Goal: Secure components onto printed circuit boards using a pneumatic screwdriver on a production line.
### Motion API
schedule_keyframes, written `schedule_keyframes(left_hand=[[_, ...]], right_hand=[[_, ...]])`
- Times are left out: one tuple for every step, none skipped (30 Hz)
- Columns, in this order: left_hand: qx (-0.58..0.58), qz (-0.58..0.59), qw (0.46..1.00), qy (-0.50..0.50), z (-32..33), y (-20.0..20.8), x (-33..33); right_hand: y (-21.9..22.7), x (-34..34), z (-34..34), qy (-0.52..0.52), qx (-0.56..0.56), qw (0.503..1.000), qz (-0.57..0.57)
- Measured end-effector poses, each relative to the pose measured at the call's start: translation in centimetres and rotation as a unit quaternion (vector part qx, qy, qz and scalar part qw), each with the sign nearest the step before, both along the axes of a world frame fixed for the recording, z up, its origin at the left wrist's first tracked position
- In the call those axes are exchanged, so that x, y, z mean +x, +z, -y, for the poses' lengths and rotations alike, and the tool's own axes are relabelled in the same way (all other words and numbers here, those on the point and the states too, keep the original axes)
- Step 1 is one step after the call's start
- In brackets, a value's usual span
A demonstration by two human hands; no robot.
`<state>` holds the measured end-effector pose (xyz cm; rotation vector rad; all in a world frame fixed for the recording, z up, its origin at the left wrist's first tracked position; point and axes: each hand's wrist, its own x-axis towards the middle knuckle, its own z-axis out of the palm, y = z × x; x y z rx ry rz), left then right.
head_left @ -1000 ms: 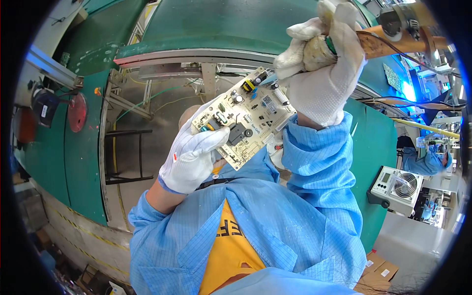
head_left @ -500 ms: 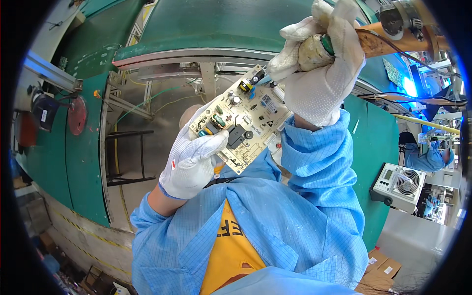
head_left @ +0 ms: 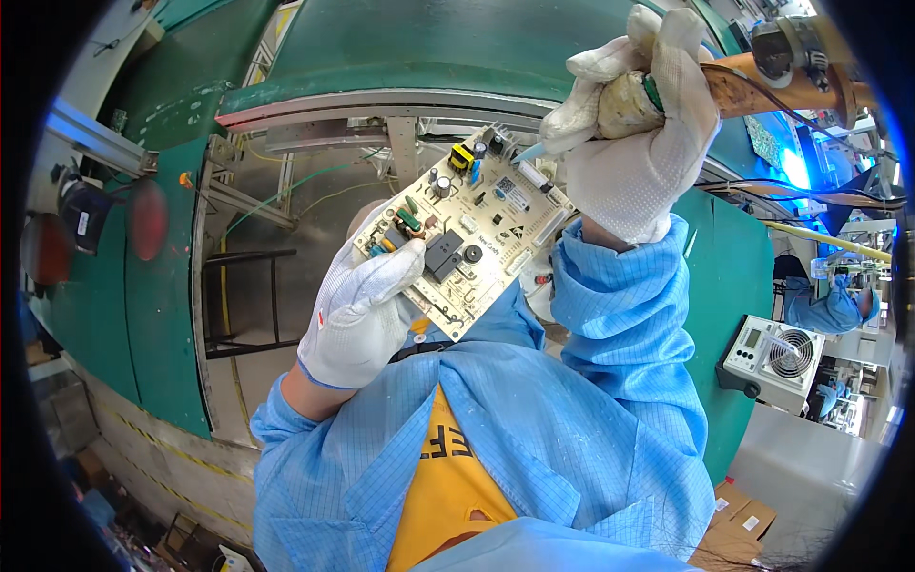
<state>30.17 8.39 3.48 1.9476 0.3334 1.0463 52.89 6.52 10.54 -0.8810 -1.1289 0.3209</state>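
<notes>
A cream-coloured circuit board (head_left: pixel 500 250) is tilted in front of me, with its component side showing. My left hand (head_left: pixel 360 310), in a white glove, grips its lower left edge with the thumb on top near black relays. My gloved right hand (head_left: pixel 640 172) is wrapped round the whitish, wrapped grip of a dispensing tool (head_left: pixel 626 105) with a green band. From beneath that hand a pale blue tapered tip (head_left: pixel 530 153) points at the board's upper edge, beside a white component. Whether the tip touches the board I cannot tell.
A copper-coloured cylinder (head_left: pixel 729 88) with a cable extends right of my right hand. Green-topped benches (head_left: pixel 410 52) stand ahead and at both sides. A white fan unit (head_left: pixel 774 360) sits on the right. A red disc (head_left: pixel 147 219) is at the left. Another person (head_left: pixel 827 307) works far right.
My right hand and the tool have shifted slightly right and down. The board in my left hand has moved a little left and turned slightly. The red disc at the left is blurred now.
</notes>
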Motion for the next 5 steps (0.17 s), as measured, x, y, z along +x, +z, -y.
schedule_keyframes(left_hand=[[-0.048, 0.025, 0.999, -0.007, 0.23, -0.15, -0.03], [-0.048, 0.025, 0.999, -0.007, 0.43, -0.17, -0.17], [-0.159, 0.015, 0.987, -0.009, 0.66, -0.1, -0.34], [-0.268, 0.005, 0.963, -0.011, 0.77, -0.03, -0.44], [-0.18, 0.0, 0.983, -0.016, 0.75, 0.03, -0.48]], right_hand=[[0.0, 0.05, 0.04, -0.001, 0.0, 1.0, 0.003], [0.0, 0.12, 0.09, -0.003, 0.001, 1.0, 0.006], [0.06, 0.18, 0.13, -0.004, 0.001, 1.0, 0.009], [0.11, 0.25, 0.17, -0.005, 0.002, 1.0, 0.011], [0.13, 0.24, 0.16, -0.004, 0.002, 1.0, 0.011]])
